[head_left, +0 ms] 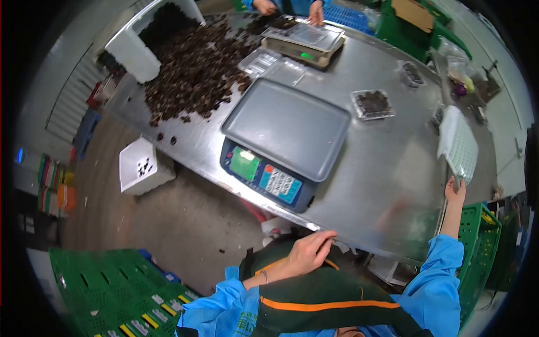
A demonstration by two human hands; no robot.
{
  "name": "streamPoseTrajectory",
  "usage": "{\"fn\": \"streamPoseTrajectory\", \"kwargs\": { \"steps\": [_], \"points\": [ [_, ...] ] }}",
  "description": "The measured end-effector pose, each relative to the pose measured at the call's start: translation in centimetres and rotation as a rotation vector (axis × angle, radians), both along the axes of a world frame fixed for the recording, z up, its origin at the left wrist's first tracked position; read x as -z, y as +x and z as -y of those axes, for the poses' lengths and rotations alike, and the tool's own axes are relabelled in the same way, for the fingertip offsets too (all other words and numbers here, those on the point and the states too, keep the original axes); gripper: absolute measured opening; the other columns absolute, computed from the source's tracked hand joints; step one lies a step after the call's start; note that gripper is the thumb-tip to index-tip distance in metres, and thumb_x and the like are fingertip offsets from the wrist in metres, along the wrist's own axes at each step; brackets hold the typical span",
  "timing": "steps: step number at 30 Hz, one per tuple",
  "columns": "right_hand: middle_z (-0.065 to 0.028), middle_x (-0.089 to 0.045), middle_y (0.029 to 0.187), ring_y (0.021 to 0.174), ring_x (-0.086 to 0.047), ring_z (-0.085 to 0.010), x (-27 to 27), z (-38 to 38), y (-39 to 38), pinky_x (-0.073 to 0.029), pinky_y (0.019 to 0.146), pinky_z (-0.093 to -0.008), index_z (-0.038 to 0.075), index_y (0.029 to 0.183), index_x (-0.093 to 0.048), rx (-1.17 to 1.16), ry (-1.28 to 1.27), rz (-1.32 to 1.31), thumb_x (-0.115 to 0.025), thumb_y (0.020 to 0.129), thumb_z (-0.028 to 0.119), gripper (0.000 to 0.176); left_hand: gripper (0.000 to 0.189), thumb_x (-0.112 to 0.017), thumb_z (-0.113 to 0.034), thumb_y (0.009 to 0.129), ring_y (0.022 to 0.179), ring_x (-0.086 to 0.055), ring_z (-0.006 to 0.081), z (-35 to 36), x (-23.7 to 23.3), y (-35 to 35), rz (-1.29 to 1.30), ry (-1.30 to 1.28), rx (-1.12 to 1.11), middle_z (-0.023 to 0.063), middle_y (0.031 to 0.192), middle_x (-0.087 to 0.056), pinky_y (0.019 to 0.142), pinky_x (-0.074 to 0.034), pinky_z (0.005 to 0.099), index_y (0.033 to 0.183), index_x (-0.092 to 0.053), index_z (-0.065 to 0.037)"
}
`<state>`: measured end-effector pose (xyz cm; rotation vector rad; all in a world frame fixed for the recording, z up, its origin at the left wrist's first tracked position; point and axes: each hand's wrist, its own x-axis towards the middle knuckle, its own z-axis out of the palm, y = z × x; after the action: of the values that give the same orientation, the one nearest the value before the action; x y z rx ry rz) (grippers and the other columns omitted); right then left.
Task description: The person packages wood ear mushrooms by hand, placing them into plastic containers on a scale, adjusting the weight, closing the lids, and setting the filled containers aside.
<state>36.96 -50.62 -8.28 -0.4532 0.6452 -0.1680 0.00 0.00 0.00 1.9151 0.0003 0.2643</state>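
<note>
My right hand [455, 191] is at the right end of the metal table [376, 185], its fingers closed on the lower end of a stack of clear plastic trays [459, 146]. My left hand [310, 251] is near the table's front edge, in front of my apron, fingers bent together; whether it holds anything is hidden. Beyond it stands a digital scale [264, 177] with an empty grey pan [289, 126]. A clear box of dark pieces [373, 105] lies right of the scale.
A large pile of dark pieces [196, 67] spreads from a tipped white bin [132, 56]. Across the table, a co-worker's hands [316, 12] are by a second scale [306, 45]. Green crates [480, 236] stand at right; a white bin [147, 167] is at left.
</note>
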Motion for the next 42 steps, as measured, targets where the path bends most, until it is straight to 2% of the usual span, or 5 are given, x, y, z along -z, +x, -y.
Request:
{"fn": "streamPoseTrajectory", "kwargs": {
  "steps": [9,20,26,33,42],
  "points": [
    [-0.0195,-0.044,0.13,0.11,-0.047,-0.0261,-2.6,-43.1,-16.6,-0.041,0.089,-0.0391,-0.005,0.129,-0.037,-0.843,-0.531,-0.008,-0.048,0.088,0.05,0.069,0.017,-0.047,-0.004,0.091,0.09,-0.054,0.0125,-21.9,4.0,0.7,-0.087,-0.237,-0.759,0.0069,0.096,-0.058,0.08,-0.045,0.0254,0.105,-0.051,0.001],
    [-0.0088,-0.063,0.079,0.075,-0.054,-0.0192,-4.6,-44.2,-11.4,-0.042,0.075,-0.0326,0.004,0.084,-0.068,-1.03,-0.7,-0.285,-0.038,0.076,0.074,0.076,0.063,-0.05,-0.008,0.072,0.122,-0.038,0.0373,-37.6,9.9,8.2,-0.435,0.018,0.078,0.0282,0.129,-0.04,0.104,-0.029,0.0383,0.132,-0.033,0.003],
    [-0.0062,-0.056,0.112,0.101,-0.051,-0.0172,-15.6,-56.1,-2.5,-0.039,0.082,-0.0308,0.006,0.121,-0.052,-0.534,-1.699,-0.002,-0.051,0.087,0.042,0.049,0.057,-0.056,-0.01,0.072,0.12,-0.04,0.0379,-51.1,11.1,10.7,-0.286,0.276,-0.185,0.0252,0.127,-0.043,0.102,-0.031,0.0425,0.125,-0.041,0.006],
    [-0.0159,-0.06,0.106,0.104,-0.054,-0.0308,-7.7,-81.7,6.3,-0.041,0.09,-0.038,0.007,0.114,-0.055,-1.128,-2.427,1.142,-0.056,0.081,0.02,0.036,0.068,-0.06,-0.02,0.076,0.125,-0.028,0.0399,-75.1,11.1,19.5,-0.254,0.61,-0.824,0.0213,0.138,-0.03,0.103,-0.025,0.0458,0.136,-0.031,-0.011],
    [-0.015,-0.062,0.093,0.089,-0.059,-0.0326,-0.5,-89.2,10.3,-0.045,0.08,-0.0412,0.009,0.097,-0.06,-1.451,-2.428,0.639,-0.055,0.08,0.014,0.019,0.066,-0.066,-0.036,0.075,0.123,-0.03,0.0379,-78.9,10.6,27.8,-0.018,0.895,-0.879,0.0187,0.135,-0.032,0.098,-0.025,0.051,0.132,-0.039,-0.017]
  ]
}}
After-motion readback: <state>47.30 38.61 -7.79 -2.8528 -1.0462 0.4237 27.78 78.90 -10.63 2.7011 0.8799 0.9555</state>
